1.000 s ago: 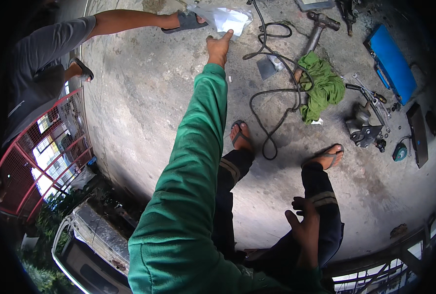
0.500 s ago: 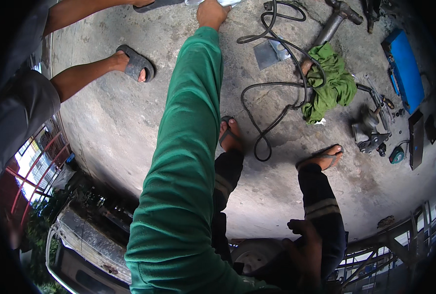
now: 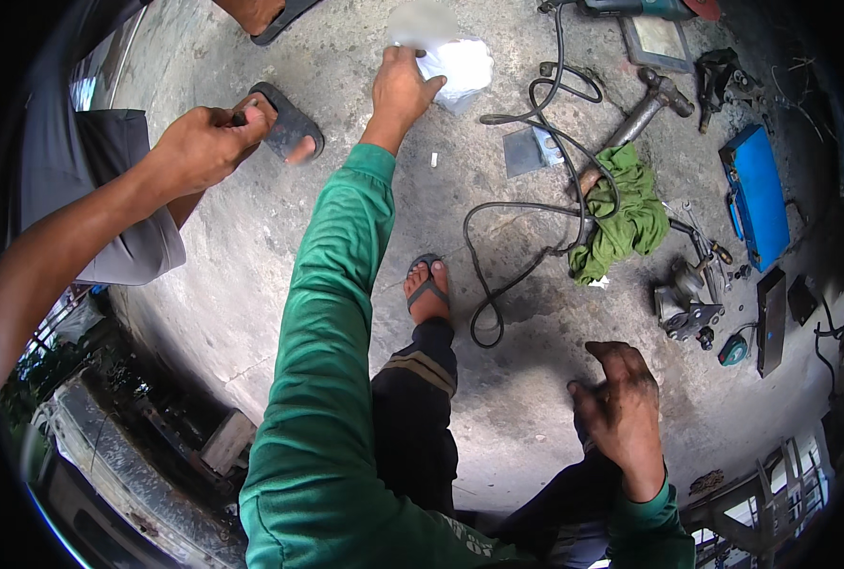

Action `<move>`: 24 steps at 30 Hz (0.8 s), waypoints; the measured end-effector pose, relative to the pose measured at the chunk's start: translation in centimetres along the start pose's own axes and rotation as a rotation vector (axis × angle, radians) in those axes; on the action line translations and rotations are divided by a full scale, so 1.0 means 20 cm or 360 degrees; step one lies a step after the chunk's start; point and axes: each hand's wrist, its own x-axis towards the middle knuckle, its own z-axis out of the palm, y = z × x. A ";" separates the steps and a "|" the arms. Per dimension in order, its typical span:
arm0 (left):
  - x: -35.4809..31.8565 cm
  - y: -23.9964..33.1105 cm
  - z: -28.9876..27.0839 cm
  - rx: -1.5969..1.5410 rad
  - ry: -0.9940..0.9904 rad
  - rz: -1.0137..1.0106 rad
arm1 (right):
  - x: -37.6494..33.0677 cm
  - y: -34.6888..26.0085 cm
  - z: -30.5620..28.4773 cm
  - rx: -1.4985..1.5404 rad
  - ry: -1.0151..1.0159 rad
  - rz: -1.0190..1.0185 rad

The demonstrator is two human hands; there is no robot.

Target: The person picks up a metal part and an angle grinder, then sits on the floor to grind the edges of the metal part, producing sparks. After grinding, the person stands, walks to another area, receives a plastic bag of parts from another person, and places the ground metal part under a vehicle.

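My left hand (image 3: 403, 90) reaches far forward in a green sleeve, its fingers and thumb on the edge of a crumpled white plastic bag (image 3: 464, 71). Part of the bag is blurred at its far side. On the right, near my knee, my right hand (image 3: 621, 403) hangs above the floor, fingers curved and apart, holding nothing. A small white piece (image 3: 434, 159) lies on the concrete just nearer than my left hand. To the left, a co-worker's closed hand (image 3: 204, 147) pinches something small and dark that I cannot make out.
A looped black cable (image 3: 479, 275) crosses the floor by a metal plate (image 3: 526, 152), a hammer (image 3: 645, 109) and a green cloth (image 3: 630, 213). Further right are a blue metal case (image 3: 756, 194), wrenches, a tape measure (image 3: 735, 349) and an angle grinder (image 3: 635, 8). A co-worker's sandalled foot (image 3: 289, 128) stands left.
My right hand has risen into clearer view and moved forward. The co-worker's hand has come in from the left. The view has shifted, showing more of the white bag and the grinder.
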 end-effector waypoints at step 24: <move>-0.76 0.83 -0.77 -0.2401 -0.0020 -0.0447 | -0.35 0.92 -0.06 -0.0685 -0.0644 -0.1179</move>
